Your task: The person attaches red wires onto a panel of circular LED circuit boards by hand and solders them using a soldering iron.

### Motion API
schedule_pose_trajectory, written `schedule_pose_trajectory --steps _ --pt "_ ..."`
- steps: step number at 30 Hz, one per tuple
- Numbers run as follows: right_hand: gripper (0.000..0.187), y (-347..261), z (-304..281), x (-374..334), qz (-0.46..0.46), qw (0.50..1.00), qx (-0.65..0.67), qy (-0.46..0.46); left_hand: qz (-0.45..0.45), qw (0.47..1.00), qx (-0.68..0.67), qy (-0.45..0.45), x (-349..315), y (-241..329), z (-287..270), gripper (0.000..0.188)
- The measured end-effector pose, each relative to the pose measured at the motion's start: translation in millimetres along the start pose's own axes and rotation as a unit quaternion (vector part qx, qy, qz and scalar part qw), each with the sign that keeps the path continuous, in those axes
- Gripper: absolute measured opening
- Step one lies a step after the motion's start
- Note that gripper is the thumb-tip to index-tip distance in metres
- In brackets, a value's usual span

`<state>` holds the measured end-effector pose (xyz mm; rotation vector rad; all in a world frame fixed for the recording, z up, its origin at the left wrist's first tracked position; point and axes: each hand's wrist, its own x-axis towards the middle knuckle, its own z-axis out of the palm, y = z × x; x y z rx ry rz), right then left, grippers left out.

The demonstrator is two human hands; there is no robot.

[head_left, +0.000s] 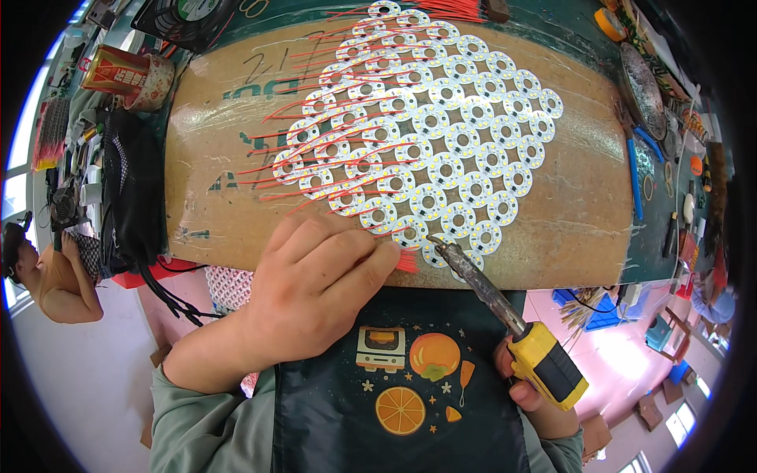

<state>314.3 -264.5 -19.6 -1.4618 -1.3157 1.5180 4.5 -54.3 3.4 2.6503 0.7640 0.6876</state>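
A sheet of joined round white LED boards (461, 138) lies on a brown cardboard (583, 221) in front of me. Red wires (268, 175) stick out leftward from many of the boards. My left hand (319, 272) is closed in a pinch at the near edge of the sheet, with a bunch of red wire ends showing beside its fingertips. In my right hand (524, 392) is a yellow-handled soldering iron (552, 366). Its bent tip sits at one of the nearest round boards, close to my left fingertips. Whether the tip touches the board, I cannot tell.
At the far left stand a black fan (185, 20) and a red-gold can (114, 71). A black bag (130, 181) hangs along the left edge. Right of the cardboard are blue-handled tweezers (635, 177), a round metal dish (643, 91) and a tape roll (609, 24). Another person (67, 292) is at far left.
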Motion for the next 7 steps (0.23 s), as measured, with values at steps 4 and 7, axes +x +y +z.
schedule_pose_trajectory --steps 4,7 --pt "0.056 -4.6 3.8 6.2 0.0 1.0 0.026 0.016 -0.008 1.0 -0.003 -0.007 -1.2 1.2 3.1 0.038" --pt "0.057 -1.3 -3.4 6.5 0.007 0.999 -0.035 -0.032 -0.019 0.999 -0.005 -0.027 -1.3 2.7 2.6 0.039"
